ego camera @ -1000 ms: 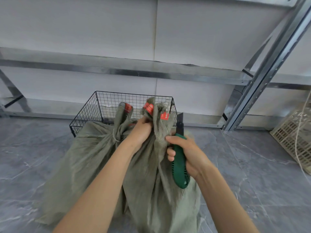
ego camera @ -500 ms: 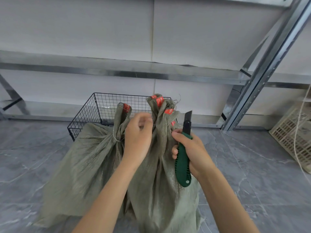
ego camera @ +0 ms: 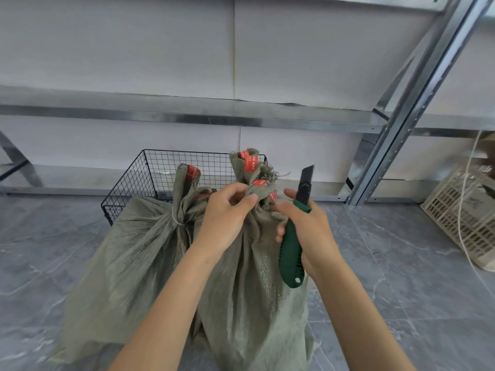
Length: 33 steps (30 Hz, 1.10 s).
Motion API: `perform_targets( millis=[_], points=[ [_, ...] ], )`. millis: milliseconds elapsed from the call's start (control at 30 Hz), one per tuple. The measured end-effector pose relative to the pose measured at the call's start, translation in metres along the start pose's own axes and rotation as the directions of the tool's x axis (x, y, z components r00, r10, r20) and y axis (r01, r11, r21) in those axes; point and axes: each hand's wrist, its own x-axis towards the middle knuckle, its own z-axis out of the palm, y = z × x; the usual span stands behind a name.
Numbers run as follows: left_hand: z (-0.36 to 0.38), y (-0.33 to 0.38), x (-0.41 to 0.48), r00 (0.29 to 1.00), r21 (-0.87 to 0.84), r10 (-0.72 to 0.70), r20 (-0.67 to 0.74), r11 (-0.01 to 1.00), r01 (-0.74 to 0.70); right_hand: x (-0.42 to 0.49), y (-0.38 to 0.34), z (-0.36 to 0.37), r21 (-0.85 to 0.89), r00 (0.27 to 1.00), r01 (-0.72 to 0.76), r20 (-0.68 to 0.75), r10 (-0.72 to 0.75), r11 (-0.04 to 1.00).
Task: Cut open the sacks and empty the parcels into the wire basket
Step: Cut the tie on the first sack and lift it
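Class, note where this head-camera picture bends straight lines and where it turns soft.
Head view: the wide lens bows the shelf rail and tilts the upright; knife and sack are sharp; the floor smears at lower left; light is soft and even, without glare.

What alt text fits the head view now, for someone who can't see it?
The left hand pinches the gathered neck of the near sack while the right hand holds a green knife, blade up, beside it. A second sack slumps to the left, and the wire basket stands behind both.
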Motion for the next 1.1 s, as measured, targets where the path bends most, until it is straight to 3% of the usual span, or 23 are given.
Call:
perform_targets(
  millis=[100,233,533,900,1100],
  points=[
    [-0.003,-0.003,-0.005,0.998,-0.131,-0.052,0.023,0.990,0.054,0.004,-0.005,-0.003,0.113,0.995,-0.099,0.013,0.098,0.989],
    [-0.005,-0.002,-0.007,0.997,-0.182,-0.075,0.017,0.980,0.077,0.005,-0.006,-0.002,0.144,0.989,-0.125,0.101,0.111,0.982],
    [-0.007,0.001,-0.007,0.967,-0.233,-0.160,-0.197,0.966,0.112,0.002,-0.006,-0.013,0.286,0.992,-0.112,0.080,0.093,0.952],
    [-0.010,-0.006,0.003,0.927,-0.268,-0.217,-0.305,0.954,0.135,-0.005,-0.016,-0.029,0.209,0.999,0.007,0.031,-0.014,0.978],
    [-0.005,0.002,0.016,0.940,-0.246,-0.166,-0.299,0.965,0.092,-0.009,-0.020,-0.021,0.138,0.998,0.060,-0.015,-0.058,0.989]
  ],
)
